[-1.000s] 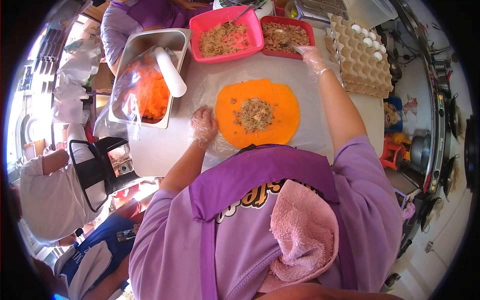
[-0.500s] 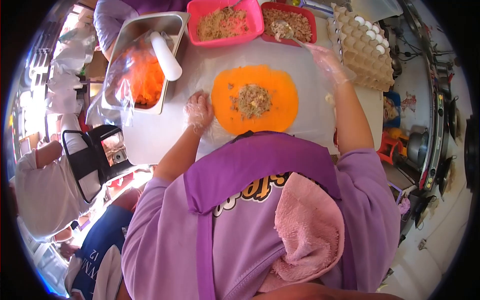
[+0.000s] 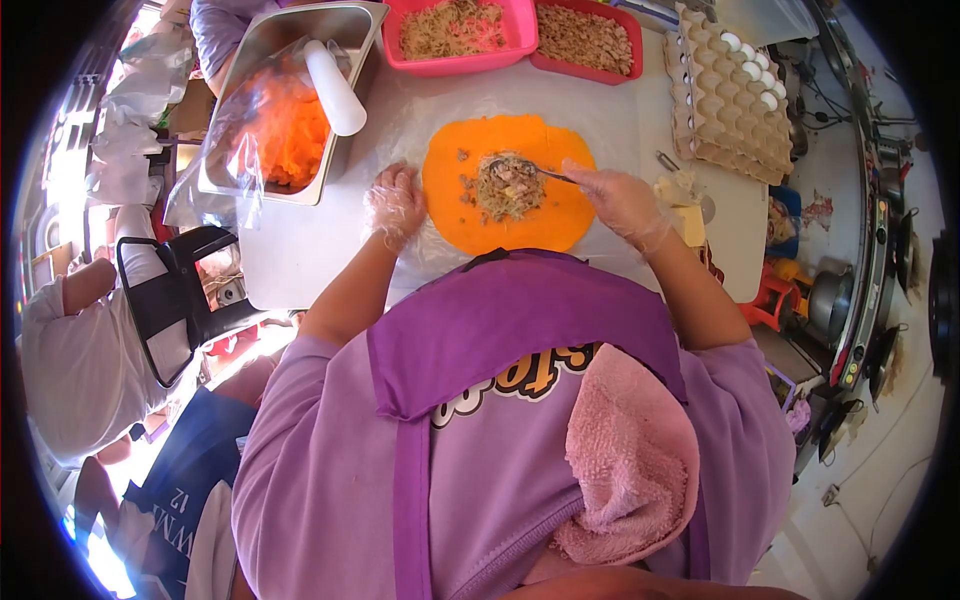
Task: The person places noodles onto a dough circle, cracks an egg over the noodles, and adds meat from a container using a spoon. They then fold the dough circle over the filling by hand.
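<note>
Back from the red tub [image 3: 585,40] at the far edge of the desk [image 3: 290,265], the right hand [image 3: 620,205] is now sitting low over the near right side of the orange dough sheet [image 3: 545,225]; half a second ago it was lifting a loaded spoon away from that tub. I am watching it grip the spoon [image 3: 535,170] by the handle, fingers closed round it inside a clear glove, forearm angling in from the right with the wrist bent inward. The spoon's bowl is touching the top of the filling pile [image 3: 505,190], which is lying near the middle of the sheet.

The left hand [image 3: 395,203], also gloved, is staying where it was: it is pressing down just beside the sheet's left edge, holding nothing, fingers loosely bent and a little spread, forearm running straight back toward the body.

The sheet is lying flat on clear plastic film in front of the person. Beyond it the pink tub [image 3: 455,30] is standing beside the red one. To the left a metal tray [image 3: 345,25] is holding orange dough and a white roller [image 3: 335,90]; to the right an egg carton [image 3: 725,110] is sitting well apart from the spoon.
</note>
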Demonstrator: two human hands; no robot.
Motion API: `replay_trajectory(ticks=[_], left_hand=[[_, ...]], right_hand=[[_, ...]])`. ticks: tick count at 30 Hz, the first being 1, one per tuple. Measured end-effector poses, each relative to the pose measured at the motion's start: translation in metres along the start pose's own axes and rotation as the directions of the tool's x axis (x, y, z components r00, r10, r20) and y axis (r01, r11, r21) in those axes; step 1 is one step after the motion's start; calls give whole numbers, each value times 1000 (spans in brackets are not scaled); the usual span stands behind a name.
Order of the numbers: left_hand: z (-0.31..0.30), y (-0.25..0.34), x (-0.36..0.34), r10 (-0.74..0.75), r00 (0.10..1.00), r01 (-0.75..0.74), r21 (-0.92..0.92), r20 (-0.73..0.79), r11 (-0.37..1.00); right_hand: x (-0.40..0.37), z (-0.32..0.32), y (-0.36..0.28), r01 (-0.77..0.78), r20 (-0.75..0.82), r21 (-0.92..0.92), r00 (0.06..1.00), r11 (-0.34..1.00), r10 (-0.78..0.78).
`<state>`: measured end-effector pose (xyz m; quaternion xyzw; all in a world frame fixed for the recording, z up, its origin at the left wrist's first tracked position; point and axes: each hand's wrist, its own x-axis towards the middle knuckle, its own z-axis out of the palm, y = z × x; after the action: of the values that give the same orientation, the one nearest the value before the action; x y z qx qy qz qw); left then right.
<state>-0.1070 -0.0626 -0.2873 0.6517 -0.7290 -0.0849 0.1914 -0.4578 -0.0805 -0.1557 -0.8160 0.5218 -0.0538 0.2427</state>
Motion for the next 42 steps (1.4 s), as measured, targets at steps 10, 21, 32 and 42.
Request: replay_trajectory(ticks=[10, 21, 32, 42], left_hand=[[4, -2, -2, -44, 999, 45, -40, 23, 998], [13, -6, -1, -15, 999, 14, -22, -39, 1000], [10, -10, -1, 32, 994, -46, -136, -106, 990], [-49, 37, 12, 323, 894, -224, -316, 310, 922]], right_hand=[[-13, -19, -15, 237, -81, -288, 959, 928, -270], [4, -17, 29, -227, 7, 548, 964, 805, 267], [94, -45, 138, -498, -60, 430, 817, 753, 574], [67, 4, 23, 147, -313, 92, 943, 985, -112]])
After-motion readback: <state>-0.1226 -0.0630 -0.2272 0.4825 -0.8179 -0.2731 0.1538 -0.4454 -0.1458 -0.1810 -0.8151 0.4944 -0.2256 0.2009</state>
